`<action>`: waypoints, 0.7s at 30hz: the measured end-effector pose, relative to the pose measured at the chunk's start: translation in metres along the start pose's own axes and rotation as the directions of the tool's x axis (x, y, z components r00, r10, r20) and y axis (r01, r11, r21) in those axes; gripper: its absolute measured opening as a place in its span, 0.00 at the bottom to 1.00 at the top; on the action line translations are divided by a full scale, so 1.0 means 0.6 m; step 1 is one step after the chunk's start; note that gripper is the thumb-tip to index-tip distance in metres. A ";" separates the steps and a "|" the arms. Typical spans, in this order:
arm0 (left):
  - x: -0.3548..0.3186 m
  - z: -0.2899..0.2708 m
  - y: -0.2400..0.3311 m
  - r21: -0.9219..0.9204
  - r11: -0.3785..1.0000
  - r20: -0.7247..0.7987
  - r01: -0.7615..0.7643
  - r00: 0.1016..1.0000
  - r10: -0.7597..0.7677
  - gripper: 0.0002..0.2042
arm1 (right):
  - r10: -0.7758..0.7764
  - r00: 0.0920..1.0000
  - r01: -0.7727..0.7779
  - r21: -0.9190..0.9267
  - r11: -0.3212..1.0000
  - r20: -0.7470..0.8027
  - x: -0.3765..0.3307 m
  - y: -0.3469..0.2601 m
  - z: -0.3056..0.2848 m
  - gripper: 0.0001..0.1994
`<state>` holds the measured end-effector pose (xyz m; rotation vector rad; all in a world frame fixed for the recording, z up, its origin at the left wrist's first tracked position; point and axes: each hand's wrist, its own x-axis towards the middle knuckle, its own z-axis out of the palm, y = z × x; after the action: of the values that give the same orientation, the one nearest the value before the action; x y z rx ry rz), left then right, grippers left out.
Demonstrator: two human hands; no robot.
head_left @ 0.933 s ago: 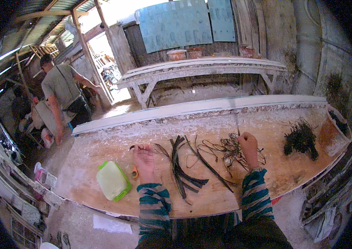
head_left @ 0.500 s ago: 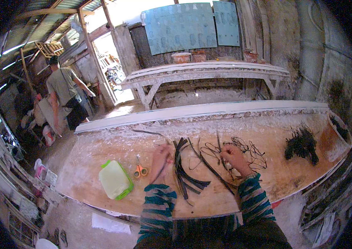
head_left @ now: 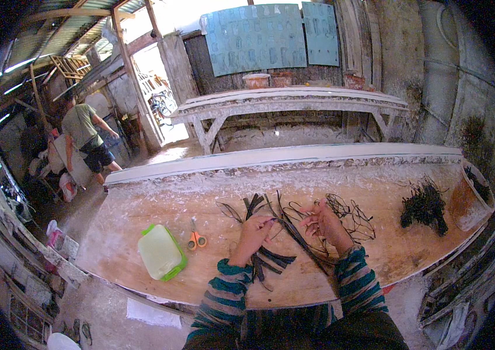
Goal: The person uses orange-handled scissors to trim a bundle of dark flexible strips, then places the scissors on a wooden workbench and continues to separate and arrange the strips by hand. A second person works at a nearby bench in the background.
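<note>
My left hand (head_left: 254,236) is over the bundle of flat black strips (head_left: 276,257), thumb and forefinger pinched on the end of a thin black strip (head_left: 276,220). Just to the right, my right hand (head_left: 327,226) is raised with its fingers apart, and nothing shows in it. Between the hands, longer black strips (head_left: 301,242) run slantwise across the wooden tabletop (head_left: 119,245). Tangled thin black cord (head_left: 354,214) lies behind and beside my right hand. Orange-handled scissors (head_left: 197,240) rest left of my left hand.
A clear box with green clips (head_left: 161,252) sits at the left. Toward the right lie a black cord heap (head_left: 424,207) and a tipped brown container (head_left: 470,201). A white-coated ledge (head_left: 282,154) bounds the far edge. Another person (head_left: 87,131) walks at the far left.
My left hand has moved right, over the strip bundle. The strip that stretched out beyond it at the far left has gone from there. My right hand's fingers have spread from a pinch.
</note>
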<state>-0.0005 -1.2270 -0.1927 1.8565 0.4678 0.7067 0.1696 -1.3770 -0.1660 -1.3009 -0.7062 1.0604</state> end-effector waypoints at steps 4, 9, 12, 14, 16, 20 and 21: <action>-0.001 -0.004 0.003 0.090 0.989 -0.044 -0.120 0.991 0.125 0.10 | -0.056 0.995 0.072 -0.202 0.977 0.087 -0.022 -0.016 0.023 0.23; 0.000 -0.001 0.007 0.028 0.994 -0.050 -0.110 0.993 0.111 0.09 | -0.015 0.968 0.101 -0.334 0.937 0.251 -0.013 0.013 0.020 0.18; -0.002 -0.002 0.013 0.028 0.992 -0.072 -0.127 0.989 0.129 0.09 | -0.044 0.948 0.158 -0.349 0.924 0.315 0.001 0.031 0.017 0.14; 0.002 0.003 0.013 0.002 0.988 -0.087 -0.157 0.984 0.157 0.10 | -0.169 0.929 0.275 -0.308 0.911 0.330 0.019 0.070 0.000 0.13; 0.005 -0.008 0.000 0.042 0.991 -0.121 -0.130 0.984 0.134 0.10 | -0.111 0.951 0.211 -0.343 0.915 0.288 0.004 0.032 0.007 0.12; 0.008 -0.014 -0.011 0.014 0.995 -0.172 -0.104 0.979 0.105 0.10 | -0.136 0.976 0.180 -0.280 0.943 0.168 -0.009 0.001 -0.004 0.11; 0.008 -0.015 -0.003 0.024 0.994 -0.169 -0.105 0.980 0.108 0.10 | -0.130 0.980 0.161 -0.211 0.964 0.151 -0.011 -0.002 -0.014 0.11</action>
<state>-0.0030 -1.2170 -0.1908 1.8540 0.4871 0.9422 0.1748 -1.3866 -0.1652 -1.3513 -1.0324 0.9768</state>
